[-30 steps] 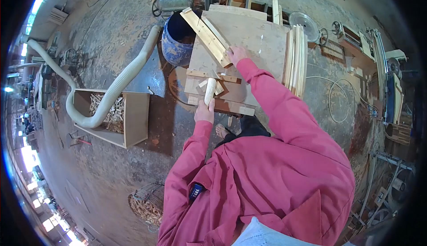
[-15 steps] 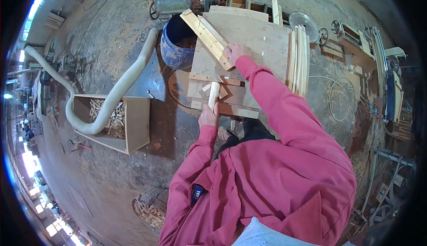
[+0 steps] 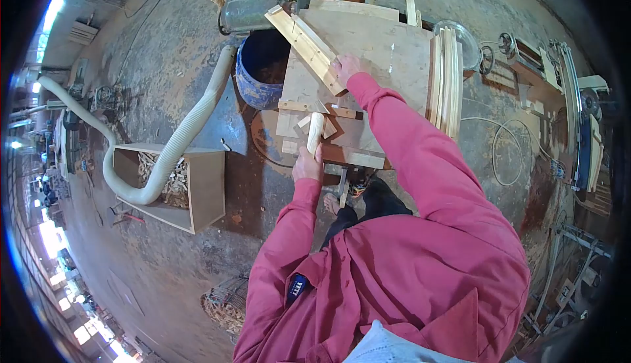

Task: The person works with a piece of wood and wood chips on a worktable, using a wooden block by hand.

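Note:
My left hand is closed around the near end of a pale, rounded wooden piece. The piece points away from me over small wood blocks and a slotted strip on the worktable. My right hand grips the right edge of a long wooden plank near its close end. That plank lies slanted across the table top, its far end reaching over the rim of a blue drum. Dark marks or holes dot the plank.
Several long wood strips lie along the table's right side. To the left, a ribbed hose runs into an open wooden box of offcuts. A green machine stands behind the drum, and a wire basket sits on the floor.
The view has shifted slightly. Both hands keep their holds, and the plank and the rounded piece stay in nearly the same places on the table.

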The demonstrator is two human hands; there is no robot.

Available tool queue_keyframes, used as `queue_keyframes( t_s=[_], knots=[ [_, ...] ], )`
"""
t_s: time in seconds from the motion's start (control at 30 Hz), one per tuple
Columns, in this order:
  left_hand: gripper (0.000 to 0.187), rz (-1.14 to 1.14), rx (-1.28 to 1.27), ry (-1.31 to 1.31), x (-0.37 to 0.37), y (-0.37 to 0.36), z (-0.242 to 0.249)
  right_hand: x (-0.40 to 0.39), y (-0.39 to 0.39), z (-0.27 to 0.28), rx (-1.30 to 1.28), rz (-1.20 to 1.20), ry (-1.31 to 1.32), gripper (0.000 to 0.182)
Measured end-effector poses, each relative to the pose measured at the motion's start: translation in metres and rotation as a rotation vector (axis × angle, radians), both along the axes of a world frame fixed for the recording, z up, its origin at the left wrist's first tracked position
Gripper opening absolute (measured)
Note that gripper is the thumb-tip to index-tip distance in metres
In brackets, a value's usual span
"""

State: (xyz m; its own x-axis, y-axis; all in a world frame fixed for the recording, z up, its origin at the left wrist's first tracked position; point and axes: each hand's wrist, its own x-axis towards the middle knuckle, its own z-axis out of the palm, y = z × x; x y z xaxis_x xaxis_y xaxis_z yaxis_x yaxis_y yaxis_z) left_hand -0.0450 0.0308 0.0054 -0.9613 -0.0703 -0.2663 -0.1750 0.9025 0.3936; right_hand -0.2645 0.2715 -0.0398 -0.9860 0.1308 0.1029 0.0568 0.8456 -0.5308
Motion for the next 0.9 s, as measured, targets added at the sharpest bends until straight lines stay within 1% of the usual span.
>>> queue_keyframes(
  t_s=[0.17,0.23,0.3,0.33,0.4,0.43,0.5,0.63,0.7,0.73,0.8,0.9],
  knots=[
    [0.056,0.001,-0.004,0.017,-0.027,0.014,0.000,-0.027,0.013,0.007,0.011,0.019,0.000,0.029],
    [0.056,-0.006,-0.002,0.027,-0.030,0.017,-0.002,-0.028,0.019,0.020,0.013,0.011,-0.009,0.028],
    [0.056,-0.001,0.027,0.037,-0.031,0.018,-0.001,-0.026,0.023,0.032,-0.064,-0.007,-0.087,0.030],
    [0.056,0.003,0.029,0.045,-0.032,0.018,0.000,-0.025,0.027,0.038,-0.062,-0.003,-0.079,0.030],
    [0.056,-0.006,0.060,0.081,-0.023,0.015,0.000,-0.014,0.039,0.042,-0.328,-0.008,0.007,0.032],
    [0.056,-0.005,0.062,0.077,-0.020,0.013,-0.002,-0.008,0.042,0.040,-0.325,-0.007,0.002,0.032],
    [0.055,-0.002,0.067,0.068,-0.010,0.006,-0.003,0.005,0.046,0.037,-0.143,-0.026,0.159,0.033],
    [0.054,0.002,0.085,0.018,0.014,-0.008,0.003,0.046,0.024,0.029,-0.223,-0.025,0.223,0.030],
    [0.054,0.000,0.070,-0.019,0.026,-0.015,0.004,0.059,0.011,0.026,-0.300,-0.015,0.121,0.031],
    [0.054,0.005,0.070,-0.022,0.033,-0.019,0.003,0.060,0.005,0.024,-0.300,-0.010,0.117,0.031],
    [0.055,0.001,0.100,-0.022,0.043,-0.026,0.004,0.055,-0.008,0.022,-0.200,-0.032,0.000,0.032],
    [0.055,0.005,0.075,-0.076,0.053,-0.033,0.005,0.042,-0.021,0.020,-0.210,-0.048,-0.042,0.033]
  ],
)
